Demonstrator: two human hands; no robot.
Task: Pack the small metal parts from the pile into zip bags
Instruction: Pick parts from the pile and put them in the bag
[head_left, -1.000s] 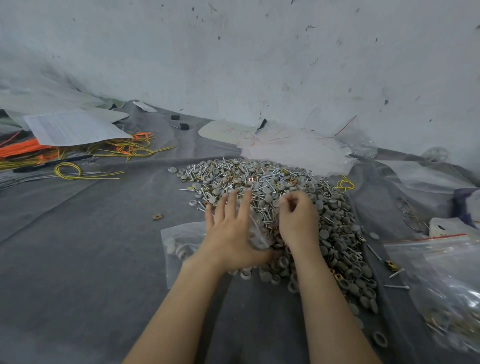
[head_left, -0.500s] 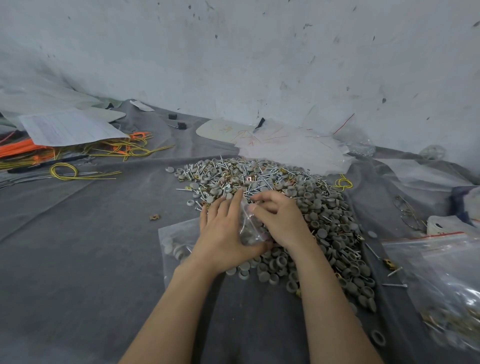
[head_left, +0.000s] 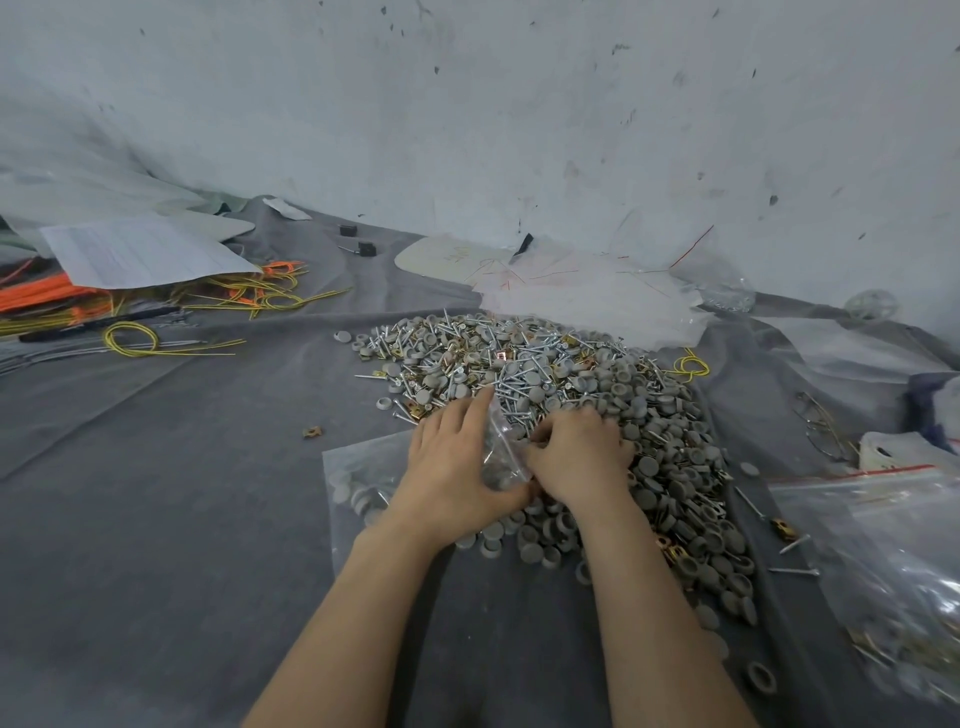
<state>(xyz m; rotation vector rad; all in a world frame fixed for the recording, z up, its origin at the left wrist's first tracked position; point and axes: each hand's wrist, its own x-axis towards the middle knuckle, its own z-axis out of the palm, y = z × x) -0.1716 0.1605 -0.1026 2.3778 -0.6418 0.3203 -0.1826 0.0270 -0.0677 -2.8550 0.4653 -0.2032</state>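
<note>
Pile (head_left: 571, 384) of small metal parts (screws, grey round caps, brass clips) heaped on grey cloth (head_left: 182, 519), mid-frame, directly ahead of person. Small clear zip bag (head_left: 500, 457) propped at near-left edge of pile, between both hands, mouth toward pile; grey caps visible inside, looks partly filled.

Grip: left hand (head_left: 447, 467) holding zip bag, fingers laid fairly straight along outer side, thumb curled under near edge, pinching plastic. Then right hand (head_left: 576, 457), knuckles-up, fingers curled down into pile just beside bag mouth; cannot tell whether gripping parts or only raking them.

Under left wrist: flat bag (head_left: 353, 478) lying on cloth, few caps and a screw inside, touching pile edge. Far right: filled bags (head_left: 878, 571) with red seal strip, parts inside, apart from pile. Behind pile, near wall (head_left: 519, 130): stack of empty bags (head_left: 587, 296). Far left: yellow wires (head_left: 135, 340), orange ties (head_left: 36, 296), paper sheet (head_left: 135, 249), well apart, not involved.

Progress, judged: early-to-middle.
- Done: bags at right apparently packed.
- In hand: loading current zip bag.
- Remaining: bulk of pile unpacked, loose screws (head_left: 795, 571) strayed on cloth at right, current bag unsealed, flat bag barely started.

Far from finished. Plenty of empty bags on hand for rest.
</note>
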